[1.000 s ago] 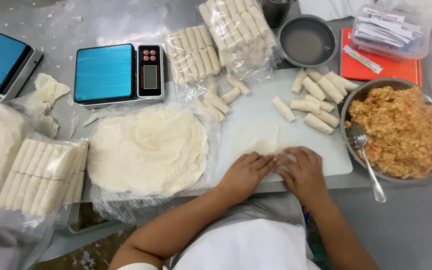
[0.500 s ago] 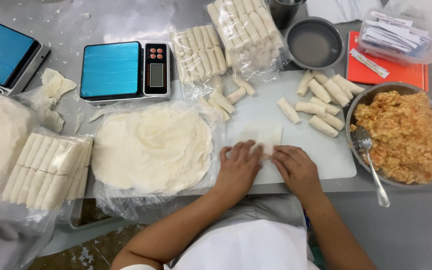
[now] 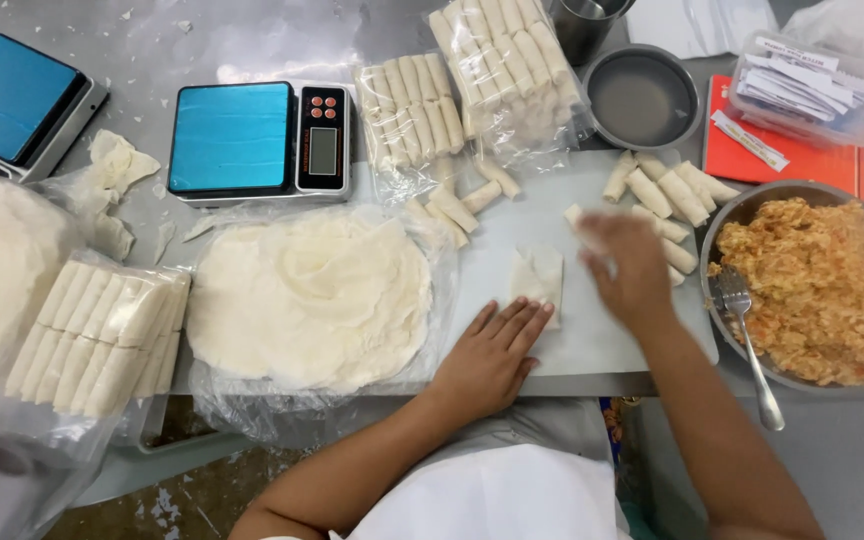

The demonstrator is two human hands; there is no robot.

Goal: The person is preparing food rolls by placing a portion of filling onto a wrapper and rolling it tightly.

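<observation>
Your left hand [image 3: 497, 352] lay flat, fingers together, pinning the wrapper [image 3: 539, 277]; your blurred right hand [image 3: 624, 268] gripped a finished roll [image 3: 582, 222]. Loosen that pin and the wrapper could unfold.

Pale folded wrapper [image 3: 540, 278] flat on white board; finished white roll [image 3: 584, 224] held above board

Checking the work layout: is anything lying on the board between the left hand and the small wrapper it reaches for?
Nothing visible. The left hand already has its fingertips on the wrapper, flat on the cutting board.
</observation>
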